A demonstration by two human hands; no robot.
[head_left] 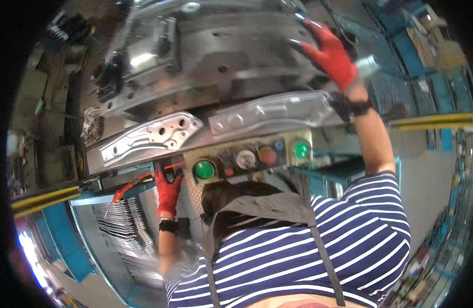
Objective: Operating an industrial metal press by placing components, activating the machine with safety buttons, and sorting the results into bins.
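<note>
My right hand (331, 54), in a red glove, reaches far forward. Its fingers are spread flat on the shiny metal die (221, 56) of a press, and it holds nothing. My left hand (168, 191), also in a red glove, is raised against the lower left edge of a control panel (282, 160), just left of a green button (204, 169); its fingers are apart and nothing is in them. Two stamped sheet-metal parts (159, 134) (277, 113) lie along the press's front ledge, above the panel.
The panel also carries a second green button (301, 150), a red button (267, 155) and a white knob (245, 159). A blue bin (57, 228) with stacked metal parts (121, 226) stands at lower left. Yellow bars (431, 121) (41, 200) flank the press. A red hose (127, 187) runs beside my left hand.
</note>
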